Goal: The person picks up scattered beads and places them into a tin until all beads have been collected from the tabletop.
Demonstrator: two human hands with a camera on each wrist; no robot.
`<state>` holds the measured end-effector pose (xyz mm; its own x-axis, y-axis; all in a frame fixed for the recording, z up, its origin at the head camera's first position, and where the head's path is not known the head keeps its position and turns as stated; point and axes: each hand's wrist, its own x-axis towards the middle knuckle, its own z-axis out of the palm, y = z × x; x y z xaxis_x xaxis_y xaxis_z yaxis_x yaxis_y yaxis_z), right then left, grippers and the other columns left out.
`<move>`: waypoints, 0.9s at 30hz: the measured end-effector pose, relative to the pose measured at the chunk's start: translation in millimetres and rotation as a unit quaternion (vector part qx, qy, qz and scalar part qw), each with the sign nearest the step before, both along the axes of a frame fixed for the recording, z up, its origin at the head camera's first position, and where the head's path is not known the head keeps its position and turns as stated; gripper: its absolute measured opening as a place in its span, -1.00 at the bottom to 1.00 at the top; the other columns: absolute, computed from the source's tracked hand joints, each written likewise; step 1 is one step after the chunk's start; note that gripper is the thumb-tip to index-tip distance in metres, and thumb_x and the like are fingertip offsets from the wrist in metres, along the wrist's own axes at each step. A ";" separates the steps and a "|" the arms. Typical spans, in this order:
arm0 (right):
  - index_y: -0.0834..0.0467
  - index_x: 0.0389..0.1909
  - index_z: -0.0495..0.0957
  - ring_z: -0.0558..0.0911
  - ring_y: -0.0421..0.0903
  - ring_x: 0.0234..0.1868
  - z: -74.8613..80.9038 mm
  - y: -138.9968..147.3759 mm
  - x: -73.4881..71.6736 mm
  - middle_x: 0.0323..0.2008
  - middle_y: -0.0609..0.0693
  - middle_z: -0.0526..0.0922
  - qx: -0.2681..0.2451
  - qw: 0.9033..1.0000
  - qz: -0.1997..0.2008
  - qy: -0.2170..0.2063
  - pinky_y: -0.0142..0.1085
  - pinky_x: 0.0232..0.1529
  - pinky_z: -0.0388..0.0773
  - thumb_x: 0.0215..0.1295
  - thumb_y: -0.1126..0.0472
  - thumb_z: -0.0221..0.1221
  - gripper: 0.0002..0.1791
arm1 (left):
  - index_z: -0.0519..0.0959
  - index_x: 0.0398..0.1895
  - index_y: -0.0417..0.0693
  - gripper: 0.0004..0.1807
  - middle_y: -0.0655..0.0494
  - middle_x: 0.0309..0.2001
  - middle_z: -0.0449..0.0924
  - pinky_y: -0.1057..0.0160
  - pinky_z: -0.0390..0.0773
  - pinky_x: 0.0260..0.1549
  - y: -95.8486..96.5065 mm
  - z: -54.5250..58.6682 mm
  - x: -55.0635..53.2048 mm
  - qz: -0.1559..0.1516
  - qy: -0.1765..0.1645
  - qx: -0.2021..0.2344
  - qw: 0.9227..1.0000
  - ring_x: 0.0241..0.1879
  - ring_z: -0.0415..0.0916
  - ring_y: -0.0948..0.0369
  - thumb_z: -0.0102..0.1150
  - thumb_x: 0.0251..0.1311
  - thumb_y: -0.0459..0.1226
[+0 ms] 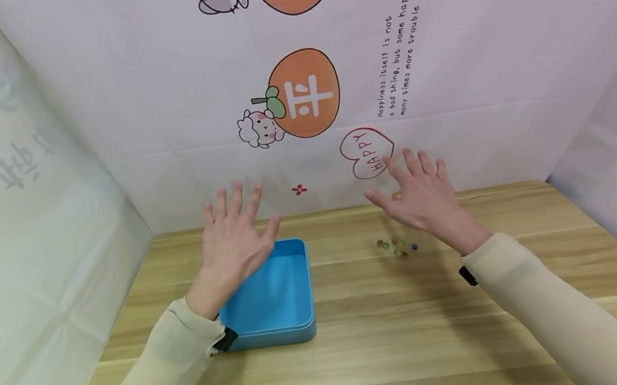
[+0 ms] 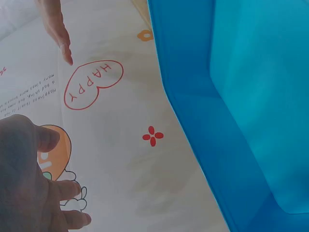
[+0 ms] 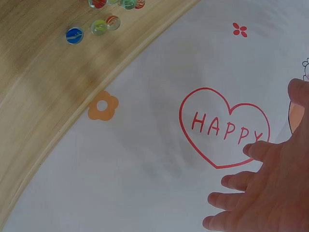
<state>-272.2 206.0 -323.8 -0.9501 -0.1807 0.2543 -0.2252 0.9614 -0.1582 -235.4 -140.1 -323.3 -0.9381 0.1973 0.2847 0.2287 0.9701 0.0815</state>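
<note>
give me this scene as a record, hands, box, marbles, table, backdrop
left hand: raised, holds nothing, nearest the box
right hand: raised, holds nothing, nearest the marbles
box: blue, open-topped, no contents visible
marbles: small loose group right of the box, one blue
table: wood-grained, under box and marbles
backdrop: white, printed, heart reading HAPPY

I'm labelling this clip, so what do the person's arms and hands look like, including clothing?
The sleeves are plain, long and cream-coloured. A black strap-like piece, partly hidden, shows at each cuff. The left hand and right hand are bare.
</note>
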 end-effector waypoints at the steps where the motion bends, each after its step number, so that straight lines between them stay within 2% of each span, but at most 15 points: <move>1: 0.08 0.71 0.06 -0.12 0.49 0.60 -0.3 -0.1 0.2 0.64 0.40 -0.09 0.000 1.000 0.001 0.000 0.47 0.50 -0.30 0.41 -0.62 -0.22 0.11 | 0.06 0.73 0.12 -0.16 -0.15 0.70 -0.12 -0.35 -0.18 0.55 -0.1 0.1 0.6 0.000 -0.001 0.000 1.000 0.64 -0.22 -0.25 -0.24 0.54 0.28; 10: 0.06 0.71 0.06 -0.11 0.49 0.60 -0.6 -0.4 3.4 0.64 0.40 -0.07 -0.006 1.000 0.004 0.003 0.47 0.50 -0.31 0.41 -0.63 -0.20 0.11 | 0.09 0.72 0.10 -0.16 -0.16 0.69 -0.10 -0.34 -0.19 0.56 -0.2 1.1 3.0 -0.001 0.003 0.005 1.000 0.64 -0.20 -0.25 -0.22 0.53 0.28; 27: 0.05 0.70 0.08 -0.08 0.49 0.60 -3.2 3.8 11.3 0.63 0.41 -0.04 -0.021 1.000 0.006 0.005 0.47 0.50 -0.28 0.40 -0.62 -0.16 0.09 | 0.04 0.73 0.11 -0.14 -0.17 0.69 -0.12 -0.34 -0.23 0.56 -3.0 1.6 11.2 0.001 -0.007 0.015 1.000 0.64 -0.23 -0.25 -0.22 0.53 0.29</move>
<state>-260.9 209.8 -327.0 -0.9454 -0.1813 0.2707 -0.2384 0.9513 -0.1955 -224.1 -143.1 -321.7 -0.9428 0.1861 0.2765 0.2246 0.9677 0.1144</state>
